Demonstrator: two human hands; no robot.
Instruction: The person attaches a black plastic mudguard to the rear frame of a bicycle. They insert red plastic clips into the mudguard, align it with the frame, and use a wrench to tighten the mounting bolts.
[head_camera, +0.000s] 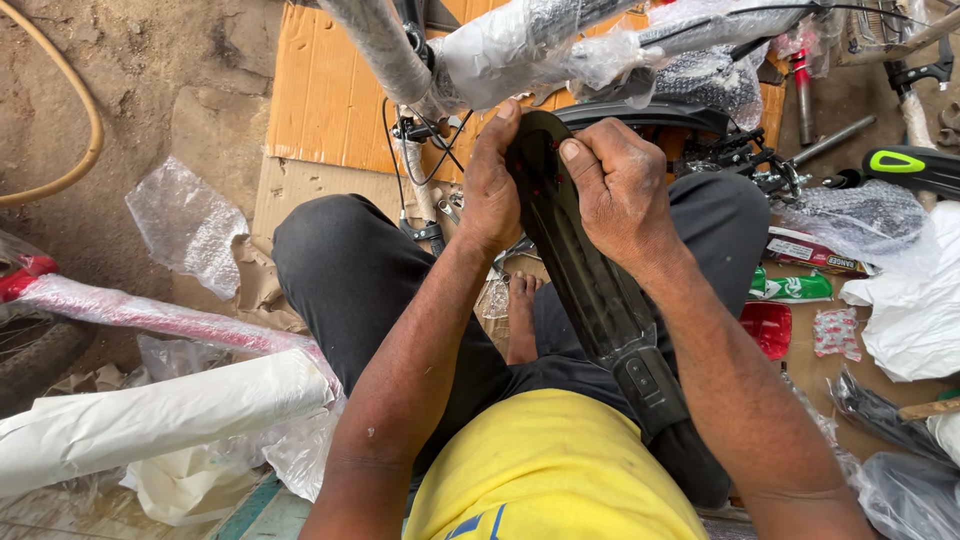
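Note:
A long black plastic bicycle mudguard (585, 280) runs from my lap up toward the wrapped bicycle frame (520, 50). My left hand (490, 185) grips its upper end from the left, thumb pointing up along the edge. My right hand (620, 185) is closed over the same upper end from the right, thumb pressed on its inner face. I sit on the ground with knees spread in dark trousers, a bare foot (520, 315) showing between them.
Flattened cardboard (320, 100) lies under the frame. A wrapped white tube (150, 415) and a pink wrapped tube (150, 315) lie at left. At right are a red reflector (768, 328), small packets (795, 288), white wrapping (915, 300), a green-marked black part (910, 165). A hose (85, 120) curves over dirt.

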